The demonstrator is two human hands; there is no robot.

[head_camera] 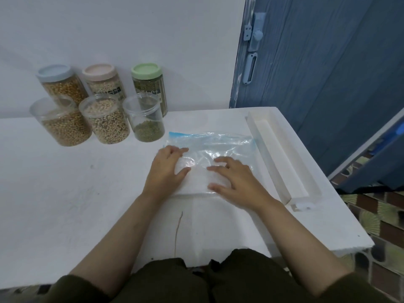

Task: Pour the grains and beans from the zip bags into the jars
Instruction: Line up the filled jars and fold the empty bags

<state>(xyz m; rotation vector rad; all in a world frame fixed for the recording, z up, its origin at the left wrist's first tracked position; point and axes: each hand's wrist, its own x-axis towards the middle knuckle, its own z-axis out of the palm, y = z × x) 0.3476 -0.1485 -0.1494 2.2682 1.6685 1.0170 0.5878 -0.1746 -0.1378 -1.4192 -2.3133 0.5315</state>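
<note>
A clear zip bag with a blue zip strip lies flat and looks empty on the white table. My left hand presses its left part with straight fingers. My right hand rests spread on its near right part. At the back left stand three open clear jars: one with yellow-brown beans, one with pale speckled beans, one with a low layer of green beans. Behind them are three lidded jars with a blue lid, a pink lid and a green lid.
A long white foam tray lies along the table's right side, just right of the bag. A blue door stands behind the table's right corner. The table's right edge drops to a patterned floor. A white wall backs the jars.
</note>
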